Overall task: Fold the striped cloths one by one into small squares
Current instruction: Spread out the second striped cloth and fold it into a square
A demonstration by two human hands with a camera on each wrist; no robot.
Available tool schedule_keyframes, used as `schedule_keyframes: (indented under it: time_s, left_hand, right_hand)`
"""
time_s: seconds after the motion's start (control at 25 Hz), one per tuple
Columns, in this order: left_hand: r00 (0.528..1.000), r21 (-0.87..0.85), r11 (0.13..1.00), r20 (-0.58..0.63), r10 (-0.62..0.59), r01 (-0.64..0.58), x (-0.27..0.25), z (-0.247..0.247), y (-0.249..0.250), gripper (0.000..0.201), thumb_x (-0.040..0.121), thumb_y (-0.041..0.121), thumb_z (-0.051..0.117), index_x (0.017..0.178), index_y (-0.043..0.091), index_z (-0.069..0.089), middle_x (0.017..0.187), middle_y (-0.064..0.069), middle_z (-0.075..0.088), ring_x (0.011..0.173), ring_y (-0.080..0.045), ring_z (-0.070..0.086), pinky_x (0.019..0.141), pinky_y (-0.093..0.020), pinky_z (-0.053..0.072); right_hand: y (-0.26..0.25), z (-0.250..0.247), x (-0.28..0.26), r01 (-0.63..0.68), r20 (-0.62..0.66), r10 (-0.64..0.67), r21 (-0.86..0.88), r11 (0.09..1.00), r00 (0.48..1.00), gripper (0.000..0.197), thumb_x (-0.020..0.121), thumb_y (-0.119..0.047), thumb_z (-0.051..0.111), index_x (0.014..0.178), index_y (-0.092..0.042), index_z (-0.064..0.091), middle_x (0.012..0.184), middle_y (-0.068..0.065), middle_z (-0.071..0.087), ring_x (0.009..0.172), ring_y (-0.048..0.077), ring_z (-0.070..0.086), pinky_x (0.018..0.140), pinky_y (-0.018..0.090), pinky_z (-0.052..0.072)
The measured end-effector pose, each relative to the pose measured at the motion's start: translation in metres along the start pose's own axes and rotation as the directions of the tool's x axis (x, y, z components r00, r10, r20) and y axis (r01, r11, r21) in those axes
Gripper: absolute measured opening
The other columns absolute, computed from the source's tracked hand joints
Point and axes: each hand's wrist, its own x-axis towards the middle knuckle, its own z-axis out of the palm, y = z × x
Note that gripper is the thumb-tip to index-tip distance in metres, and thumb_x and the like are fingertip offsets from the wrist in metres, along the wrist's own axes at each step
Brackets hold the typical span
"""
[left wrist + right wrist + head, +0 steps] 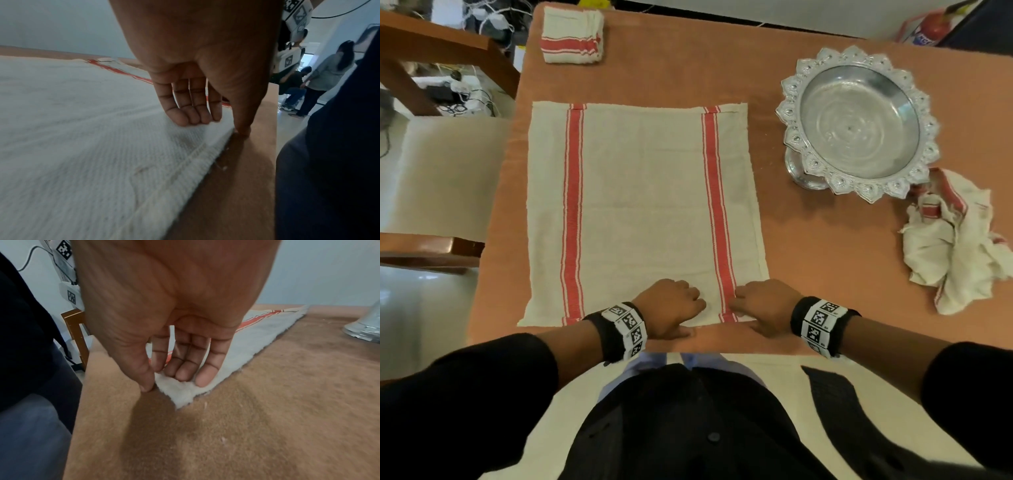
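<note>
The bench (808, 240) wears a fuzzy tan felt cover. Flat across it lies the big cloth (640, 205), a coarse cream weave with two red stripes. Far right sits a scalloped silver bowl (859, 123), then a crumpled cloth (955, 240), and a folded cloth (571, 34) at the back. Only the wrist views show the thumbs: left hand (197, 91) and right hand (174, 353) each press straightish fingers on the near hem, thumbs at the edge. Grip reads loose, not clenched.
</note>
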Motion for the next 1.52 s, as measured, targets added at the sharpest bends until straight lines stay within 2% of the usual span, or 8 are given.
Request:
schedule_keyframes:
  time_s: [0.32, 0.52, 0.72, 0.8, 0.92, 1.04, 1.28, 1.52]
  left_hand:
    - [0.994, -0.088, 0.996, 0.1, 0.034, -0.025, 0.022, -0.01, 0.018, 0.03, 0.099, 0.032, 0.052, 0.11, 0.006, 0.063, 0.098, -0.015, 0.067, 0.085, -0.036, 0.064, 0.066, -0.037, 0.037]
    - [0.989, -0.125, 0.992, 0.143, 0.026, -0.008, 0.021, -0.011, 0.02, 0.031, 0.101, 0.033, 0.048, 0.113, 0.007, 0.06, 0.101, -0.014, 0.066, 0.088, -0.034, 0.064, 0.072, -0.041, 0.046]
    - [0.998, -0.138, 0.99, -0.059, -0.007, -0.002, -0.005, -0.001, 0.003, 0.041, 0.101, 0.054, 0.042, 0.108, 0.018, 0.061, 0.094, -0.003, 0.063, 0.08, -0.024, 0.06, 0.06, -0.034, 0.04]
    - [0.978, -0.148, 0.987, -0.184, -0.096, 0.069, -0.022, 0.003, -0.009, 0.037, 0.1, 0.054, 0.044, 0.102, 0.022, 0.062, 0.091, 0.002, 0.062, 0.076, -0.02, 0.059, 0.058, -0.032, 0.041]
    - [0.885, -0.214, 0.937, -0.324, -0.334, 0.276, -0.04, 0.0, -0.04, 0.027, 0.098, 0.046, 0.049, 0.101, 0.024, 0.065, 0.091, 0.004, 0.063, 0.076, -0.02, 0.06, 0.057, -0.03, 0.045]
    - [0.754, -0.29, 0.841, -0.375, -0.539, 0.457, -0.057, -0.017, -0.089, 0.027, 0.099, 0.039, 0.05, 0.111, 0.022, 0.067, 0.105, 0.001, 0.068, 0.089, -0.025, 0.063, 0.067, -0.038, 0.054]
    - [0.469, -0.405, 0.583, -0.351, -0.81, 0.705, -0.083, -0.066, -0.2, 0.031, 0.098, 0.027, 0.06, 0.127, 0.016, 0.067, 0.129, -0.007, 0.068, 0.115, -0.033, 0.064, 0.091, -0.047, 0.055]
    - [0.435, -0.345, 0.542, -0.342, -0.833, 0.767, -0.082, -0.103, -0.292, 0.033, 0.098, 0.022, 0.056, 0.126, 0.009, 0.065, 0.124, -0.015, 0.069, 0.107, -0.039, 0.066, 0.089, -0.051, 0.056]
  right_hand:
    - [-0.002, 0.014, -0.007, -0.064, -0.01, 0.064, 0.031, 0.997, 0.998, 0.025, 0.091, -0.018, 0.053, 0.116, -0.019, 0.056, 0.101, 0.006, 0.058, 0.083, 0.026, 0.056, 0.068, 0.042, 0.055]
    - [-0.005, 0.011, -0.009, -0.055, 0.039, 0.053, 0.056, 0.997, 0.998, 0.023, 0.091, -0.02, 0.054, 0.114, -0.02, 0.057, 0.1, 0.004, 0.059, 0.08, 0.024, 0.055, 0.07, 0.042, 0.056]
    - [0.002, -0.008, -0.005, -0.037, -0.055, 0.041, 0.072, 0.997, 0.998, 0.035, 0.092, -0.054, 0.05, 0.11, -0.025, 0.059, 0.095, -0.003, 0.061, 0.08, 0.022, 0.059, 0.066, 0.037, 0.052]
    - [0.006, -0.019, 0.004, -0.054, -0.163, 0.07, 0.099, 0.994, 0.984, 0.031, 0.096, -0.051, 0.047, 0.107, -0.025, 0.059, 0.094, -0.004, 0.061, 0.079, 0.021, 0.06, 0.064, 0.037, 0.052]
    - [0.017, -0.045, 0.03, -0.102, -0.315, 0.153, 0.173, 0.98, 0.937, 0.019, 0.097, -0.037, 0.048, 0.103, -0.023, 0.059, 0.094, -0.003, 0.061, 0.081, 0.022, 0.06, 0.062, 0.037, 0.051]
    - [0.036, -0.083, 0.061, -0.179, -0.397, 0.263, 0.236, 0.955, 0.879, 0.029, 0.098, -0.035, 0.052, 0.122, -0.021, 0.058, 0.108, 0.0, 0.063, 0.097, 0.023, 0.06, 0.074, 0.039, 0.054]
    - [0.082, -0.166, 0.129, -0.301, -0.473, 0.45, 0.359, 0.883, 0.757, 0.038, 0.097, -0.028, 0.056, 0.132, -0.015, 0.055, 0.124, 0.009, 0.061, 0.117, 0.03, 0.055, 0.09, 0.044, 0.053]
    - [0.14, -0.219, 0.178, -0.458, -0.408, 0.526, 0.26, 0.85, 0.746, 0.045, 0.095, -0.025, 0.058, 0.138, -0.01, 0.05, 0.134, 0.015, 0.054, 0.126, 0.035, 0.048, 0.092, 0.046, 0.052]
